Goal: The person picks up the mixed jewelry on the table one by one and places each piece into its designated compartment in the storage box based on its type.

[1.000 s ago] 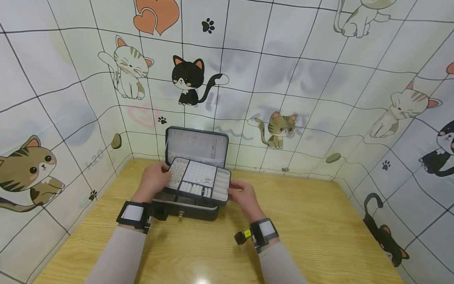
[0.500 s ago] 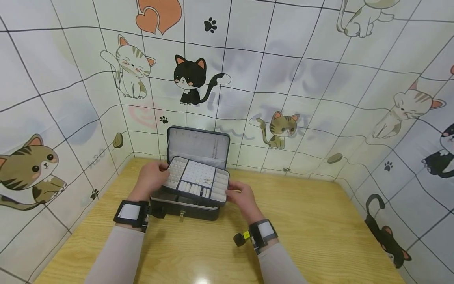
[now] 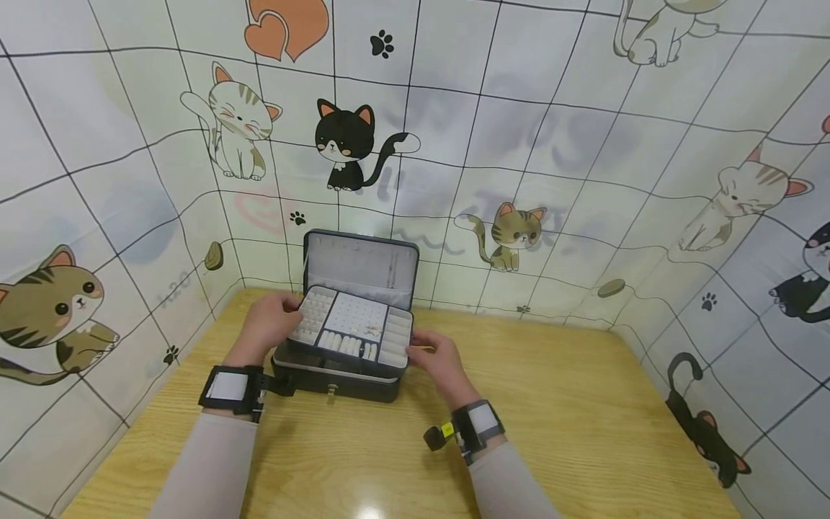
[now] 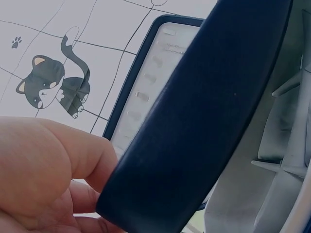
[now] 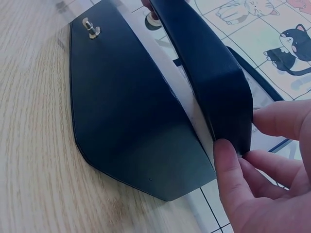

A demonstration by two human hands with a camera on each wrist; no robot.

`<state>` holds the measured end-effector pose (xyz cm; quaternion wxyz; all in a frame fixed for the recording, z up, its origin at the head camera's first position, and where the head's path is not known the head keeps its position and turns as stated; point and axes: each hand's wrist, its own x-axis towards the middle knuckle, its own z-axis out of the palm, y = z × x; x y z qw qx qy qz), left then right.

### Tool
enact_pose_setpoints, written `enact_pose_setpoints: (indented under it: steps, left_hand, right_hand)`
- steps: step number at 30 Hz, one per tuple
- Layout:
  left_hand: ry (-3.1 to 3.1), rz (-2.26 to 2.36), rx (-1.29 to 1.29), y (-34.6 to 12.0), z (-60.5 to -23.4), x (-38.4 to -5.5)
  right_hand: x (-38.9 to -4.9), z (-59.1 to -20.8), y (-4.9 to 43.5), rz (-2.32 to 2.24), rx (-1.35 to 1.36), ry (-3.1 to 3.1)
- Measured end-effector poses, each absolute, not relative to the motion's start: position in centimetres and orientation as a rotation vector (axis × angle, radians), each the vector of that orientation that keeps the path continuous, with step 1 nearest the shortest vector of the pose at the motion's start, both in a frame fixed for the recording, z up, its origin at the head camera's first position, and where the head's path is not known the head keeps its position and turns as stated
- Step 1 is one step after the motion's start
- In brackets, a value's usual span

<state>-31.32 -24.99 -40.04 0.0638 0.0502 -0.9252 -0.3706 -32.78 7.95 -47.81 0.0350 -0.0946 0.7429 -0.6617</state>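
A dark navy jewelry box stands on the table with its lid raised. Over its base, both hands hold a white-lined jewelry tray, tilted down to the right, with ring slots and compartments. My left hand grips the tray's left end; in the left wrist view its fingers curl at the dark corner. At the right end, my right hand pinches the tray between thumb and fingers, clear in the right wrist view. Small pieces of jewelry lie in the tray. Grey compartments of the base show beneath it.
The box sits toward the back left of the wooden table. Behind and beside it hangs a white sheet printed with cats and grid lines. A metal clasp is on the box's front.
Both hands have shifted the tray slightly to the left over the box. The box and its raised lid stay in place.
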Motion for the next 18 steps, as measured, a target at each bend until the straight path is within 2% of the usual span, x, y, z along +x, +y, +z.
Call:
enact_pose_setpoints:
  steps: [18]
  left_hand:
    - [-2.776,-1.137,0.198,-26.1,-40.3,-31.5]
  right_hand:
    - [-32.4,-48.0,7.2,-2.045,-0.320,2.262]
